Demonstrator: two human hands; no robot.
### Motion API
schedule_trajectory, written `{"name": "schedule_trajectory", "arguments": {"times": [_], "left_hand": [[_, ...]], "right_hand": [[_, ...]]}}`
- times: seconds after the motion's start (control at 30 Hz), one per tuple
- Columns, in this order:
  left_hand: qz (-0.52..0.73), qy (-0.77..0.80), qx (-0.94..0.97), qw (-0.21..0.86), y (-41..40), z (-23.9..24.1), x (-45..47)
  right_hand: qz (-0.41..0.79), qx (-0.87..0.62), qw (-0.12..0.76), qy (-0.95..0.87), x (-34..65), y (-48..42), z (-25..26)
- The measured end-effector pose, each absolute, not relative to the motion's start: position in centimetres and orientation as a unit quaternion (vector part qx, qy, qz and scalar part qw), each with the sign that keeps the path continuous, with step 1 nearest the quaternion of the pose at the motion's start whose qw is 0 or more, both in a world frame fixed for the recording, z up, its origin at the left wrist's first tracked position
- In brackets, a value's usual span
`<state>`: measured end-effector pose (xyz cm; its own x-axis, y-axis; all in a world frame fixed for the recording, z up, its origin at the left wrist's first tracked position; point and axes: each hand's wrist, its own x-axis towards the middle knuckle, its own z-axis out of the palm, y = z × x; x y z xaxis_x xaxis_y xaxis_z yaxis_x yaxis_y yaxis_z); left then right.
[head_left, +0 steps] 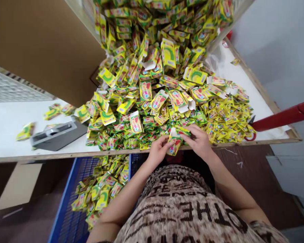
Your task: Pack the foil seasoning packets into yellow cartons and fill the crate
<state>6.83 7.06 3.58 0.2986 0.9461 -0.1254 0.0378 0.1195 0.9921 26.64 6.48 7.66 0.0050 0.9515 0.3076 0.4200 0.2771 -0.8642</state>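
My left hand (159,148) grips a small yellow and green printed box (175,143), whose white flap stands open at the top. In my right hand (198,140) is a small green and yellow packet (182,131), pinched at the mouth of that box. Both hands are close together just over the table's front edge. Behind them lies a heap of green packets (126,143), with many printed boxes (159,101) piled on and beyond it. A mound of small yellow sachets (228,118) sits to the right of my right hand.
A blue crate (66,202) below the table edge on the left holds many boxes. A grey tape dispenser (58,135) stands on the table (5,135) at left, near a large brown carton (45,40). A red pole (283,116) and scissors handle (250,136) are at right.
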Motion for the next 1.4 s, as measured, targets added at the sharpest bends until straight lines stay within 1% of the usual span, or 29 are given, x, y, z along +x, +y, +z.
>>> {"name": "schedule_trajectory", "arguments": {"times": [0.1, 0.2, 0.27, 0.33, 0.4, 0.5, 0.57, 0.63, 0.73, 0.8, 0.93, 0.97, 1.1, 1.17, 1.23, 1.3, 1.4], "left_hand": [[0.390, 0.478, 0.478, 0.626, 4.7, 1.9, 7.2], [0.370, 0.497, 0.461, 0.634, 2.9, 0.5, 7.5], [0.353, 0.500, 0.455, 0.647, 1.8, 0.2, 7.8], [0.349, 0.493, 0.440, 0.665, 0.8, 0.5, 8.1], [0.357, 0.475, 0.408, 0.693, 0.2, 0.6, 8.2], [0.365, 0.438, 0.312, 0.760, 0.2, 0.0, 7.6], [0.367, 0.424, 0.267, 0.783, 0.3, -0.7, 7.0], [0.370, 0.423, 0.267, 0.783, 0.0, -1.3, 6.6], [0.373, 0.420, 0.301, 0.771, -0.6, -1.5, 6.5], [0.374, 0.411, 0.317, 0.768, -0.5, -1.1, 6.5], [0.395, 0.404, 0.309, 0.765, -0.5, 0.5, 6.4], [0.407, 0.414, 0.310, 0.753, -0.6, 0.7, 6.4], [0.403, 0.429, 0.337, 0.734, -0.7, 0.2, 6.3], [0.379, 0.425, 0.364, 0.737, -0.7, -0.1, 6.4], [0.355, 0.424, 0.403, 0.729, -0.6, 0.0, 6.4], [0.343, 0.421, 0.429, 0.722, -0.5, 0.3, 6.3], [0.342, 0.409, 0.417, 0.736, -0.3, 0.4, 6.1]], "right_hand": [[0.320, -0.525, 0.316, -0.722, 26.9, 6.6, 7.6], [0.365, -0.512, 0.171, -0.759, 27.4, 6.9, 7.1], [0.397, -0.483, 0.093, -0.775, 27.5, 6.9, 7.0], [0.406, -0.461, 0.049, -0.788, 27.4, 6.6, 6.8], [0.398, -0.454, 0.056, -0.795, 27.2, 6.0, 6.4], [0.413, -0.489, 0.119, -0.759, 26.8, 5.7, 4.8], [0.423, -0.491, 0.149, -0.747, 26.4, 5.9, 3.8], [0.450, -0.448, 0.144, -0.759, 25.9, 6.0, 3.6], [0.482, -0.387, 0.107, -0.779, 25.2, 5.9, 3.9], [0.479, -0.394, 0.110, -0.777, 25.0, 6.0, 4.2], [0.427, -0.480, 0.156, -0.750, 24.8, 5.8, 5.3], [0.420, -0.478, 0.160, -0.754, 24.8, 5.7, 5.6], [0.411, -0.468, 0.124, -0.773, 24.7, 5.9, 6.2], [0.433, -0.435, 0.103, -0.782, 24.7, 6.3, 6.4], [0.467, -0.393, 0.105, -0.785, 24.7, 6.5, 6.8], [0.482, -0.392, 0.145, -0.770, 24.5, 6.4, 6.9], [0.441, -0.450, 0.217, -0.745, 24.0, 5.8, 6.2]]}}
